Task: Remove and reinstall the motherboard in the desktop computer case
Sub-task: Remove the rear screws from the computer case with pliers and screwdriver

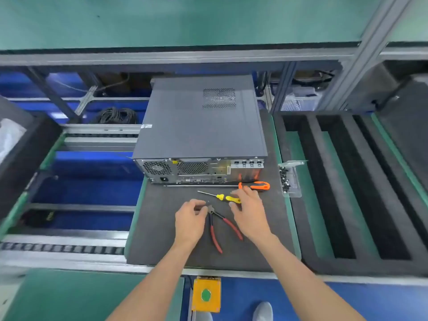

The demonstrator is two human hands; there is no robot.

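Down by the feet, a yellow pedal box (206, 294) with a green button sits below the table (162, 228). Up on the dark mat, both hands hover over the tools. Left hand (188, 220) has its fingers loosely curled beside the head of the red-handled pliers (217, 228); whether they pinch anything, I cannot tell. Right hand (249, 212) spreads relaxed fingers just over the yellow screwdriver (222, 197), gripping nothing. Beyond lies the orange screwdriver (253, 186), with a clear tray of screws (288, 181) to the right. The computer case (199, 126) lies flat, cover still on, rear ports toward us, motherboard hidden inside. That steel box looks heavy and rigid; the board should be thin and fragile, best held by its edges.
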